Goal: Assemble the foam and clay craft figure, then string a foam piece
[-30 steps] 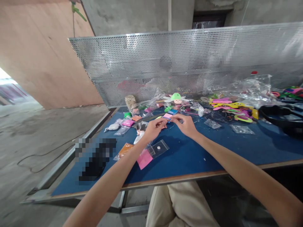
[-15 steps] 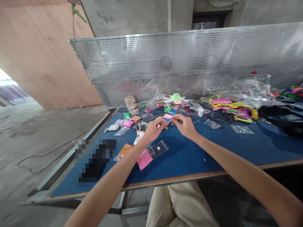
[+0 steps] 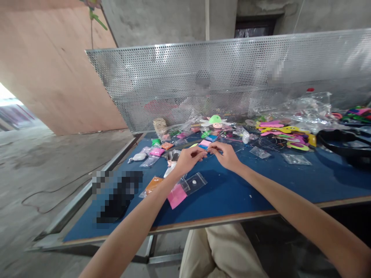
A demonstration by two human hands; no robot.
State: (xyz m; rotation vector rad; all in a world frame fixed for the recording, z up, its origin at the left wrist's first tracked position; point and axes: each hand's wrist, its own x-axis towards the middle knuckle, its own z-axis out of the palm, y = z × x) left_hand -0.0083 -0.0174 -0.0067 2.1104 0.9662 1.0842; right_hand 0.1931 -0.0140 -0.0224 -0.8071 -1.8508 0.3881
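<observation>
Over the middle of the table, my left hand [image 3: 189, 158] and my right hand [image 3: 226, 153] come close together, thumbs and fingers pinched. What lies between the fingertips is too small to make out. A small pink and blue piece [image 3: 205, 143] shows right behind the fingertips; whether they grip it I cannot tell. Beyond them stands a figure with a light green cap [image 3: 215, 119] and pale wing-like sides. Under and beside my left forearm lie a pink packet [image 3: 177, 196], an orange-brown packet [image 3: 153, 184] and a clear bag with a white round piece [image 3: 194, 182].
A white earphone case [image 3: 139, 156] and a bright pink packet [image 3: 157, 151] lie left on the blue table [image 3: 228, 197]. To the right are colourful foam pieces [image 3: 285, 133], small clear bags [image 3: 296, 158] and a black strap [image 3: 333, 144]. A perforated metal panel [image 3: 174, 77] stands behind.
My fingertips have shifted slightly, still pinched close together. The things on the table lie as before.
</observation>
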